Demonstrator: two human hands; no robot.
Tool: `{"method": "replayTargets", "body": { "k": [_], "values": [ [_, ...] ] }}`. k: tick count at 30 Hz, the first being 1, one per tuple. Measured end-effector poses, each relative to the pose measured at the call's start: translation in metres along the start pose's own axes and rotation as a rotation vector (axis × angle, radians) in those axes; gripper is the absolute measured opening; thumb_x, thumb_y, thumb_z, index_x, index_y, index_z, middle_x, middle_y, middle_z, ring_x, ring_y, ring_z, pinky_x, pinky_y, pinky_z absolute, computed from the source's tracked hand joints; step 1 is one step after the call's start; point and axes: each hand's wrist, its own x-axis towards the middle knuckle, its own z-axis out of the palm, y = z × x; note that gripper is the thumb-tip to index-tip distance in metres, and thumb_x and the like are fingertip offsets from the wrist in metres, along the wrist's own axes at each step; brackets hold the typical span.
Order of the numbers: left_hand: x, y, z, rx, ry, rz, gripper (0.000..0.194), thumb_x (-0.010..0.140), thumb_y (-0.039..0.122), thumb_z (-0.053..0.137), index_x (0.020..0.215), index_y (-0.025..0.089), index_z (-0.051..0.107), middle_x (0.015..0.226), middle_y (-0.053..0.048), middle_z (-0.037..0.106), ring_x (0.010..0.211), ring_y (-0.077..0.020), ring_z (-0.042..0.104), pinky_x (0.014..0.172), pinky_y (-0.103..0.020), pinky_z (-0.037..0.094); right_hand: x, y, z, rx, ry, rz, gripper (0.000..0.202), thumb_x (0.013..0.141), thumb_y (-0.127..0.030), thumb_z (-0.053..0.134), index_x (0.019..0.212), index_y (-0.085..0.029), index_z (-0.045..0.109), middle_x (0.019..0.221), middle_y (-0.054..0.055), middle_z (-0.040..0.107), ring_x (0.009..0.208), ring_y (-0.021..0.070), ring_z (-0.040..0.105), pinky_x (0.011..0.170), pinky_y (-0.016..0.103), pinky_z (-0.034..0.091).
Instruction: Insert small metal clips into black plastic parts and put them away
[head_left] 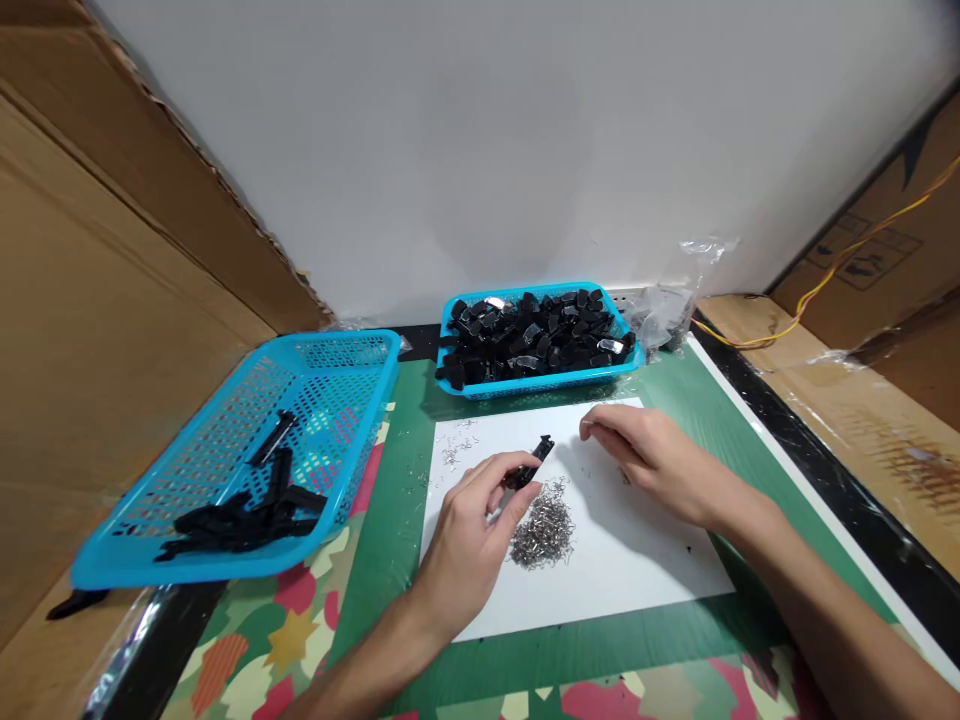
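Observation:
My left hand (472, 525) is closed around a small black plastic piece (542, 449), pinched between thumb and fingers so that its far end sticks out. Just beyond that thumb, a heap of tiny bent metal pieces (541, 532) lies on a white sheet (622, 570). Over the sheet's right side, my right hand (656, 455) has its fingertips drawn together. Whatever they hold, if anything, is too small or hidden to make out. A few more metal pieces (456, 445) lie scattered at the sheet's upper left.
A blue basket (544, 385) full of black pieces (525, 335) stands at the back. To the left, another blue basket (337, 350) holds several long black parts (247, 520). Clear plastic bags (664, 315) sit at back right. Cardboard (135, 190) walls the left side.

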Motion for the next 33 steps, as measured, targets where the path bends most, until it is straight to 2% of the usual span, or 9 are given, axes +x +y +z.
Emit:
{"method": "replayTargets", "body": {
  "k": [2,5,9,13,18,27,33],
  "values": [
    [0.001,0.001,-0.001,-0.018,0.009,-0.007,0.021,0.105,0.041,0.061,0.114,0.026,0.072,0.077,0.003,0.054,0.071,-0.0145,0.050,0.067,-0.027,0.037,0.000,0.002,-0.001,-0.075,-0.099,-0.018,0.016,0.106,-0.021,0.053,0.100,-0.021,0.068,0.089,0.004,0.069,0.082,0.0191,0.059,0.074,0.031,0.041],
    [0.003,0.003,-0.003,-0.048,0.006,-0.033,0.021,0.104,0.042,0.061,0.112,0.025,0.070,0.074,0.004,0.049,0.069,-0.0136,0.047,0.065,-0.026,0.036,0.000,0.006,0.003,-0.096,-0.165,-0.059,0.012,0.103,-0.020,0.062,0.105,-0.023,0.074,0.085,0.002,0.067,0.081,0.0188,0.057,0.076,0.032,0.042],
    [0.003,0.004,-0.002,-0.071,-0.007,-0.048,0.019,0.104,0.040,0.060,0.110,0.024,0.067,0.078,0.004,0.051,0.071,-0.0133,0.047,0.066,-0.026,0.037,0.001,0.012,0.006,-0.053,-0.169,-0.065,0.014,0.102,-0.017,0.064,0.103,-0.024,0.076,0.094,0.003,0.070,0.087,0.0189,0.060,0.081,0.032,0.043],
    [0.001,0.004,-0.001,-0.066,-0.009,-0.034,0.016,0.103,0.037,0.061,0.110,0.024,0.067,0.076,0.004,0.049,0.070,-0.0134,0.046,0.066,-0.026,0.036,0.001,0.013,0.006,-0.053,-0.164,-0.035,0.012,0.101,-0.017,0.065,0.095,-0.022,0.075,0.092,0.003,0.070,0.086,0.0191,0.060,0.080,0.032,0.043],
    [0.002,0.005,-0.001,-0.073,-0.013,-0.002,0.016,0.105,0.035,0.059,0.113,0.024,0.068,0.084,0.003,0.058,0.073,-0.0137,0.048,0.069,-0.026,0.038,0.000,0.005,0.007,-0.050,-0.169,-0.016,0.019,0.106,-0.032,0.063,0.097,-0.022,0.075,0.089,0.004,0.069,0.084,0.0192,0.059,0.076,0.032,0.042],
    [-0.001,0.007,-0.001,-0.098,-0.026,0.002,0.017,0.106,0.033,0.058,0.115,0.023,0.067,0.097,-0.001,0.067,0.076,-0.0143,0.053,0.072,-0.028,0.042,0.003,0.000,0.023,0.014,-0.164,-0.029,0.011,0.101,-0.017,0.066,0.098,-0.022,0.075,0.093,0.004,0.070,0.091,0.0204,0.061,0.079,0.033,0.044],
    [-0.002,0.006,-0.002,-0.097,-0.057,0.030,0.019,0.108,0.031,0.056,0.120,0.026,0.069,0.104,0.000,0.067,0.078,-0.0133,0.053,0.077,-0.027,0.044,0.000,0.001,0.027,-0.028,-0.210,-0.052,0.020,0.108,-0.018,0.053,0.100,-0.021,0.071,0.099,0.006,0.067,0.093,0.0218,0.060,0.081,0.035,0.046]
  ]
}}
